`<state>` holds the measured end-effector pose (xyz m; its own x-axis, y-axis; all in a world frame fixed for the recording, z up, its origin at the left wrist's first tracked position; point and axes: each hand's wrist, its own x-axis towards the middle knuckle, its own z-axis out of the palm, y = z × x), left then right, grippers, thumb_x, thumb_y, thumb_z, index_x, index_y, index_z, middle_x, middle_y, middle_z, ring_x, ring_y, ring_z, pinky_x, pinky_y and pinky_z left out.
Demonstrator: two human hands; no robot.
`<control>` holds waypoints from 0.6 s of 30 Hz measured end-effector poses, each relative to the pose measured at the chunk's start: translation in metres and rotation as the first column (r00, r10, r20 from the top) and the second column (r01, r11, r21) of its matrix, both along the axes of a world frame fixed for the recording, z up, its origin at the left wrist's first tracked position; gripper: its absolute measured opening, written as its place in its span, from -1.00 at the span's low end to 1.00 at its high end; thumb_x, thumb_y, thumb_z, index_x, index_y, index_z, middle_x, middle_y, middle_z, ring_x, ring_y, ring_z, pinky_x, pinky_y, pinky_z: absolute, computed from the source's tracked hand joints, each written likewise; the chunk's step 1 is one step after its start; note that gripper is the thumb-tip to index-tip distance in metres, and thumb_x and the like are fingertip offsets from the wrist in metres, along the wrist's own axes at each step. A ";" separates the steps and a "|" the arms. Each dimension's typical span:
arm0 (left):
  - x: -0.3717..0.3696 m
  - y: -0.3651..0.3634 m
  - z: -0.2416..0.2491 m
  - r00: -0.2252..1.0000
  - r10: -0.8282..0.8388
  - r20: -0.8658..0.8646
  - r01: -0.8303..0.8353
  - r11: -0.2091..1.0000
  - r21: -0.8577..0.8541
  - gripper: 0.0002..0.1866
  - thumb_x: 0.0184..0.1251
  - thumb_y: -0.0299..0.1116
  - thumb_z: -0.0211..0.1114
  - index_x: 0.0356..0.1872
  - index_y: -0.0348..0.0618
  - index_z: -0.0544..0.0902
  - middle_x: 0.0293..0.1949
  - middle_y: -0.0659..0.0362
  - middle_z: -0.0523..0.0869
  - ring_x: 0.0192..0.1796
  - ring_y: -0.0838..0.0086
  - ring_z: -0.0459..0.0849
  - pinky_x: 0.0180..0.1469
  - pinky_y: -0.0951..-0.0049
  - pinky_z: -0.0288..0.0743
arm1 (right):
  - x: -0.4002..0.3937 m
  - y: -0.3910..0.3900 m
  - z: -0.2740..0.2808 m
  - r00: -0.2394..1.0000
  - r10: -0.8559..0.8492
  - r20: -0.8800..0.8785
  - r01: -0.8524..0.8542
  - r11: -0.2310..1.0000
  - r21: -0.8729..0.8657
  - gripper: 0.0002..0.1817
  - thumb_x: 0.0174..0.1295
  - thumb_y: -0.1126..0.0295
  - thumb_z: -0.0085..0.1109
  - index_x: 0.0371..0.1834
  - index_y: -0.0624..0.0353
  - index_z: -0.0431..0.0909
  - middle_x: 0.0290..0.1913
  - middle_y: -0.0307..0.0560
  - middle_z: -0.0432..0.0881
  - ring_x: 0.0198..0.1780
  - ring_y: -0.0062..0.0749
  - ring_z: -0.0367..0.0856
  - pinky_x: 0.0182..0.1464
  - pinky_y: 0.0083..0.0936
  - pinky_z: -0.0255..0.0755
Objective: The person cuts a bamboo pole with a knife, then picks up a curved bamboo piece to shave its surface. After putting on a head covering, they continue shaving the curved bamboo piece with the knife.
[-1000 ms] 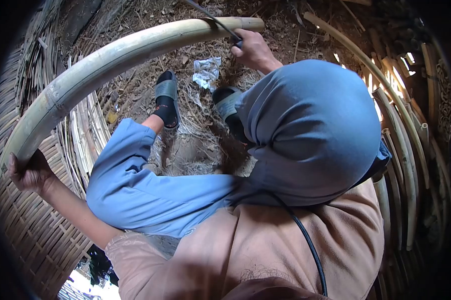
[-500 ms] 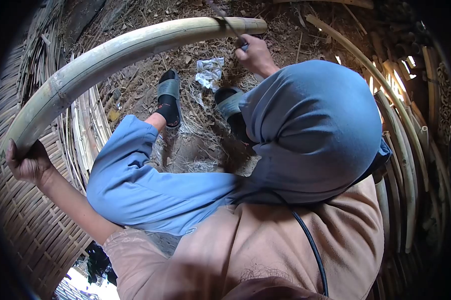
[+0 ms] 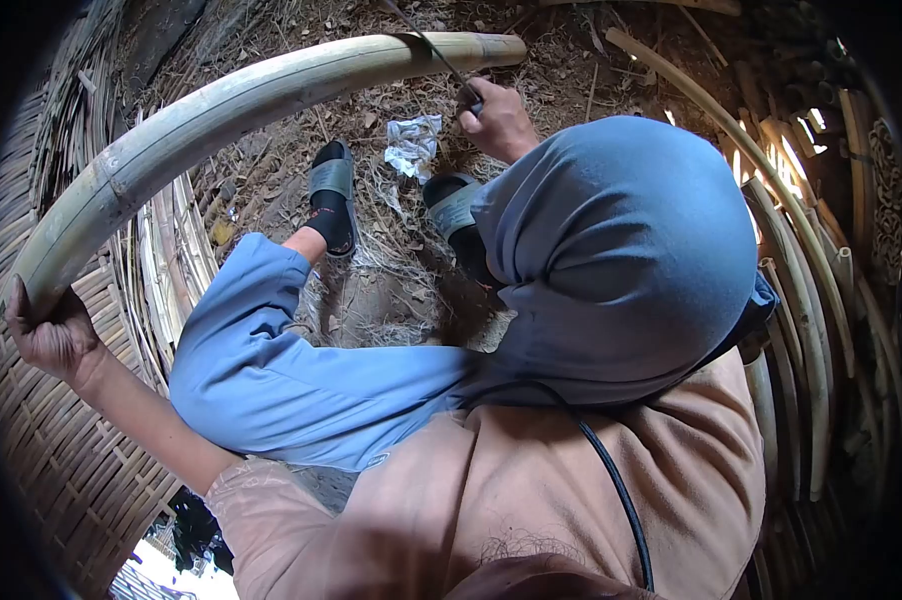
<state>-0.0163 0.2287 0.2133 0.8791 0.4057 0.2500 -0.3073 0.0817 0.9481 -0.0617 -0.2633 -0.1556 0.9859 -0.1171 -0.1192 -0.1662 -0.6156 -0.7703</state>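
A thick, pale green bamboo pole [image 3: 233, 100] arcs across the head view from the left edge to the top centre. My left hand [image 3: 53, 338] grips its near end, thumb up along the side and fingers underneath. A thin dark line runs lengthwise along the bamboo. My right hand [image 3: 498, 120] is closed around the handle of a long-bladed knife [image 3: 418, 33]. The narrow dark blade, seen almost edge-on, passes over the far part of the pole and points up and left out of view.
My sandalled feet [image 3: 331, 185] rest on the dirt floor, strewn with dry leaves and shavings. Crumpled white paper [image 3: 412, 145] lies between them. Woven bamboo matting [image 3: 66, 440] stands at the left, split strips [image 3: 176, 260] beside it. More bamboo poles [image 3: 796, 320] lean along the right.
My right hand and the knife have shifted slightly left, the blade tilting further left over the pole. The left hand keeps its grip on the bamboo.
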 end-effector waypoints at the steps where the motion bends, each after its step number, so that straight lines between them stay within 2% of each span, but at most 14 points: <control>1: -0.002 0.000 0.000 1.000 0.003 -0.012 -0.003 1.000 -0.009 -0.71 0.32 -0.38 0.29 -0.08 -0.42 0.69 0.02 -0.14 0.68 0.17 0.12 0.64 0.33 0.09 0.44 | 0.000 -0.006 -0.015 0.999 -0.027 -0.018 0.027 0.999 0.020 -0.73 0.16 0.32 0.26 -0.12 0.21 0.68 -0.29 0.13 0.74 -0.18 -0.02 0.74 -0.03 -0.15 0.57; 3: -0.001 0.005 -0.003 1.000 -0.004 -0.028 0.003 0.999 -0.032 -0.72 0.33 -0.38 0.29 -0.07 -0.41 0.69 0.02 -0.13 0.68 0.17 0.12 0.64 0.33 0.09 0.44 | -0.004 -0.030 -0.066 0.996 -0.076 -0.055 0.080 0.995 0.061 -0.72 0.18 0.31 0.26 -0.09 0.20 0.68 -0.30 0.13 0.74 -0.18 -0.02 0.74 -0.03 -0.16 0.57; 5: 0.005 0.019 -0.007 0.999 -0.022 -0.033 0.020 0.998 -0.059 -0.72 0.34 -0.37 0.29 -0.08 -0.41 0.69 0.02 -0.12 0.69 0.17 0.12 0.64 0.33 0.09 0.44 | 0.001 -0.054 -0.082 0.920 -0.264 -0.290 0.285 0.958 0.030 -0.70 0.20 0.30 0.25 -0.04 0.17 0.68 -0.32 0.11 0.73 -0.20 -0.04 0.73 -0.03 -0.17 0.57; 8: 0.007 0.010 -0.003 1.000 -0.007 -0.028 0.007 1.000 -0.011 -0.72 0.33 -0.36 0.31 -0.09 -0.40 0.69 0.02 -0.09 0.69 0.16 0.12 0.64 0.32 0.09 0.45 | 0.008 -0.067 -0.069 0.928 -0.222 -0.300 0.212 0.975 -0.065 -0.66 0.22 0.28 0.23 0.02 0.15 0.68 -0.33 0.10 0.72 -0.21 0.00 0.72 -0.04 -0.16 0.56; 11: 0.011 -0.001 -0.001 0.999 0.052 -0.013 -0.052 0.998 0.021 -0.74 0.33 -0.37 0.32 -0.09 -0.39 0.69 0.02 -0.09 0.69 0.16 0.12 0.64 0.32 0.09 0.47 | 0.012 -0.031 -0.049 0.987 -0.144 -0.077 0.147 0.989 0.025 -0.68 0.22 0.27 0.21 -0.03 0.18 0.67 -0.31 0.13 0.71 -0.22 0.04 0.70 -0.06 -0.14 0.54; 14: 0.009 -0.003 -0.001 0.991 0.121 -0.048 -0.120 0.993 0.018 -0.74 0.32 -0.39 0.33 -0.09 -0.37 0.69 0.03 -0.09 0.69 0.16 0.13 0.64 0.32 0.09 0.48 | 0.003 -0.001 -0.017 0.996 0.025 0.087 -0.028 0.999 0.034 -0.71 0.20 0.28 0.20 -0.09 0.20 0.65 -0.31 0.13 0.71 -0.22 0.05 0.70 -0.08 -0.14 0.53; 17: 0.008 -0.002 -0.009 0.989 0.134 -0.067 -0.133 0.991 0.018 -0.74 0.31 -0.39 0.34 -0.07 -0.37 0.68 0.04 -0.09 0.69 0.16 0.13 0.64 0.33 0.09 0.48 | -0.008 -0.015 -0.050 0.992 -0.118 -0.042 0.121 0.989 0.088 -0.74 0.16 0.32 0.20 -0.14 0.22 0.63 -0.31 0.15 0.70 -0.22 0.09 0.69 -0.07 -0.11 0.53; 18: 0.008 -0.001 -0.011 0.989 0.135 -0.064 -0.134 0.991 0.020 -0.73 0.31 -0.39 0.35 -0.07 -0.37 0.68 0.04 -0.09 0.69 0.16 0.13 0.64 0.34 0.09 0.48 | -0.007 -0.027 -0.050 0.957 -0.178 -0.229 0.219 0.961 0.169 -0.72 0.12 0.34 0.19 -0.13 0.23 0.64 -0.27 0.21 0.71 -0.18 0.11 0.70 -0.04 -0.10 0.54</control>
